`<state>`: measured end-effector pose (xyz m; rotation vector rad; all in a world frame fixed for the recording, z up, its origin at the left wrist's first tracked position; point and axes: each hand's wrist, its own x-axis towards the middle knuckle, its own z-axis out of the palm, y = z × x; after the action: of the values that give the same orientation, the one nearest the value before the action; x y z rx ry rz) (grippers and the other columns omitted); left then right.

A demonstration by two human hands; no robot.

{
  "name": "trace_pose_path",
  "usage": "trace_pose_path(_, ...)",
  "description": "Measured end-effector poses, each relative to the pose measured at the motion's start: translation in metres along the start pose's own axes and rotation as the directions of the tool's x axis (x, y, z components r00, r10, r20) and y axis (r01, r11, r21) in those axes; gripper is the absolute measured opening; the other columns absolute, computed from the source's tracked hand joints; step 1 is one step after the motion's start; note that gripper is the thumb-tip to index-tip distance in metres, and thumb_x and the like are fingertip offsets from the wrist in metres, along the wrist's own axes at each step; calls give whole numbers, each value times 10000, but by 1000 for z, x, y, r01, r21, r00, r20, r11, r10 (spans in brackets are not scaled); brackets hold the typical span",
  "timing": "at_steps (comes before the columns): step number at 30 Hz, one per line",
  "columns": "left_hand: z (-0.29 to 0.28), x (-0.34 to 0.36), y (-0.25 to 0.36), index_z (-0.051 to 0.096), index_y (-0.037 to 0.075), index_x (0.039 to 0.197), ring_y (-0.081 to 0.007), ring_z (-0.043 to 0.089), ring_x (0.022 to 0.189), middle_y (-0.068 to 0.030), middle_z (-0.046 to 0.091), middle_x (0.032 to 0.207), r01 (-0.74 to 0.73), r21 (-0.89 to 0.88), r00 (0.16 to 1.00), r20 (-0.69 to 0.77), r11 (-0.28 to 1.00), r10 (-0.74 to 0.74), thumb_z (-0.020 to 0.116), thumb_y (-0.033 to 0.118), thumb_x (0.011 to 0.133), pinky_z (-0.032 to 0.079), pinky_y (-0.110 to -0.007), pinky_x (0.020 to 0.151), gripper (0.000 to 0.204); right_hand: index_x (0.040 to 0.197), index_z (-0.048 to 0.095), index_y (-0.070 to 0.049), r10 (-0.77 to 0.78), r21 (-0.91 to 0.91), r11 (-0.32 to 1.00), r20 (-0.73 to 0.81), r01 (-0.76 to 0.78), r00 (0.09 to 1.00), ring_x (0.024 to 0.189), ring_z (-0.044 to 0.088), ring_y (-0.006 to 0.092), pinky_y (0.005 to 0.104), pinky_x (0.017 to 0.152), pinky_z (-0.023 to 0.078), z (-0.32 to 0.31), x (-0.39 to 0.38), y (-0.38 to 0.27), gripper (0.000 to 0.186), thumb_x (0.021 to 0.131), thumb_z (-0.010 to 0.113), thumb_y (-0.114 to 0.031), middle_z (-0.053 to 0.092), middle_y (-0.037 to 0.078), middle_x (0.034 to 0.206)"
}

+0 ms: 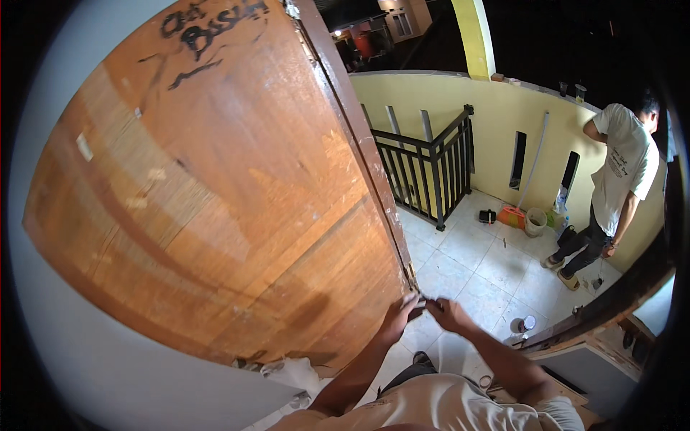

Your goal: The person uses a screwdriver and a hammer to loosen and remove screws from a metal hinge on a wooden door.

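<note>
A worn brown wooden door [237, 179] with dark painted marks fills the left of the view, standing open. At the lower part of its right edge is a metal fitting [410, 276], perhaps a hinge. My left hand [397, 316] is just below that fitting, fingers curled on something too small to make out. My right hand [448, 314] is closed beside it, around what looks like a thin dark tool pointing toward the door edge. The exact contact between the tool and fitting is unclear.
A co-worker [611, 165] stands at the right by a yellow wall [503, 108]. A black railing [438, 158] rises behind the door. An orange broom [510, 215], a bucket [535, 221], bottles and a can [527, 323] stand on the tiled floor [489, 266]. A dark frame [596, 302] borders the right.
</note>
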<state>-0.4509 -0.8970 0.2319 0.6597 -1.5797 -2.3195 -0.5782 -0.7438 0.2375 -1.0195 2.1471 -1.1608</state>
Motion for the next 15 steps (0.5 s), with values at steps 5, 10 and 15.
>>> trace_pose_path(5,53,107,186,577,-8,1364,-205,649,1142,-97,662,1243,-326,5,945,11,945,326,526,191,1059,519,-352,976,367,1049,645,-29,-316,-43,949,-188,314,930,815,687,469,513,658,540,-130,114,-141,212,966,641,-224,691,241,847)
trace_pose_path(10,84,160,366,548,11,1392,-195,584,1213,-91,641,1301,-607,-89,793,4,790,609,482,237,1077,438,-351,1054,394,1103,635,44,-862,-338,507,-221,793,457,669,684,371,457,577,527,-226,202,-286,216,958,622,-116,657,229,793)
trace_pose_path(15,117,181,472,566,-32,1316,-143,682,956,-111,698,1158,-732,-291,653,-38,616,757,465,197,1092,547,-285,814,336,1000,699,45,-990,-807,-112,39,580,-137,690,697,353,406,644,597,-280,282,-370,236,956,620,-173,677,210,864)
